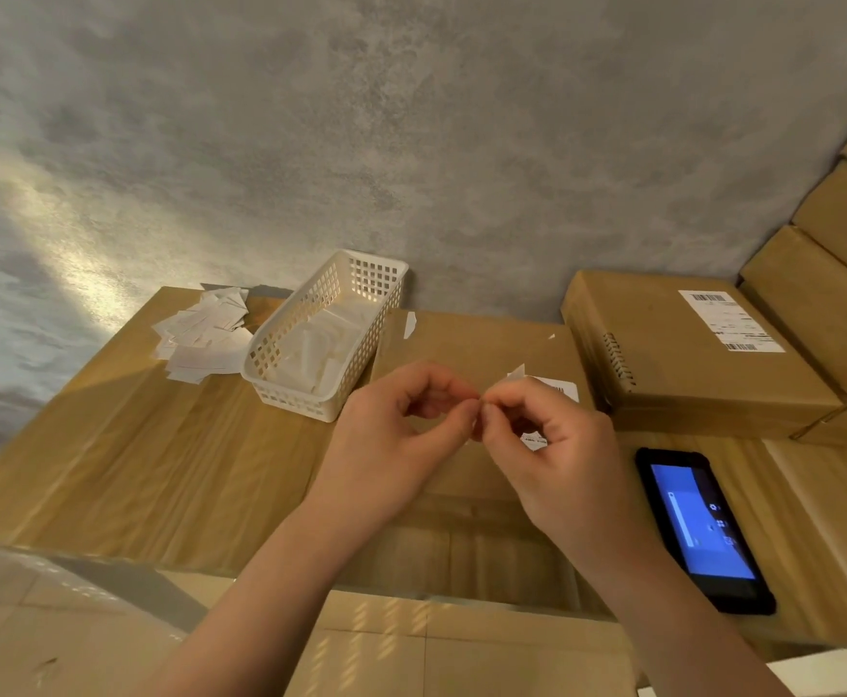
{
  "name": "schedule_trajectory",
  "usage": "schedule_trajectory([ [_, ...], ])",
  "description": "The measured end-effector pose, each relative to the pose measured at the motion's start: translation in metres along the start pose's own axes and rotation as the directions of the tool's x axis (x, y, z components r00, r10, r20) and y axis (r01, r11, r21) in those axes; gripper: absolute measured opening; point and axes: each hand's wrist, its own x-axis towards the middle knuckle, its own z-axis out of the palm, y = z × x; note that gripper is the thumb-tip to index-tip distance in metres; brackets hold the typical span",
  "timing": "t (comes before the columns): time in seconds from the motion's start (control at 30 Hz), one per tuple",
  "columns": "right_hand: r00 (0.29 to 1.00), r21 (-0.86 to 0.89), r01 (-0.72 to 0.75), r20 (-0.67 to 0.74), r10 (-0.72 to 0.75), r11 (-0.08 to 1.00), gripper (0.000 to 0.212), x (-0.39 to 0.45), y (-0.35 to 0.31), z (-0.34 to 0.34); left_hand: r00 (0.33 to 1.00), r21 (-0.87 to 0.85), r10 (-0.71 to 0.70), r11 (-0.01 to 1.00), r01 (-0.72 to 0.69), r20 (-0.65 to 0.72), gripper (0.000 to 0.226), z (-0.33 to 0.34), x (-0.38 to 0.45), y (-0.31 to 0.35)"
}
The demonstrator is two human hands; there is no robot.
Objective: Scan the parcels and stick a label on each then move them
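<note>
The wooden tabletop (pixel 125 460) spreads under and to the left of both hands, its far edge against a mottled grey wall (pixel 411 118). Directly beneath the hands lies a flat brown parcel (pixel 466 344), its top reaching beyond the fingertips toward the wall, with a few white scraps stuck on its surface. Just past the right hand (pixel 557 460) and to its right sits a second brown parcel (pixel 683 354), already carrying a printed shipping label (pixel 730 320) with barcodes on its top. Farther right of that hand, more brown boxes (pixel 834 264) are stacked along the edge of the view. Beyond the left hand (pixel 396 445) and slightly to its left stands a white perforated basket (pixel 280 344), touching the near parcel's left side and holding white paper pieces. Left of the basket, well apart from the left hand, a loose heap of white backing papers (pixel 205 334) lies on the wood. To the right of the right hand, near its wrist, a black handheld scanner (pixel 703 530) lies flat with its blue screen lit. Both hands hover over the near parcel with fingers curled, thumb and forefinger tips meeting where the two hands touch; between them they pinch a small white label (pixel 549 389), which shows past the right hand's knuckles and again below its fingers. How much of the label is peeled cannot be told.
</note>
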Motion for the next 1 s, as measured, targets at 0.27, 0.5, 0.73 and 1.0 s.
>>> schedule_trajectory([
  [0.27,1.0,0.023,0.019,0.016,-0.02,1.0,0.013,0.009,0.001,0.013,0.999,-0.001,-0.036,0.999,0.036,-0.015,0.005,-0.008,0.005,-0.01],
  [0.5,0.964,0.382,-0.267,0.108,0.244,0.885,0.016,0.017,-0.002,0.016,0.99,-0.234,-0.141,0.962,0.144,0.031,0.011,-0.019,0.012,-0.023],
  [0.73,0.983,0.227,-0.145,0.139,0.116,0.963,0.013,0.02,0.003,0.025,0.994,-0.248,-0.087,0.963,0.102,0.072,0.016,-0.023,0.012,-0.026],
  [1.0,0.991,0.122,-0.066,0.125,0.051,0.99,0.011,0.02,0.001,0.027,0.994,-0.196,-0.058,0.978,0.077,0.096,0.002,-0.028,0.014,-0.027],
])
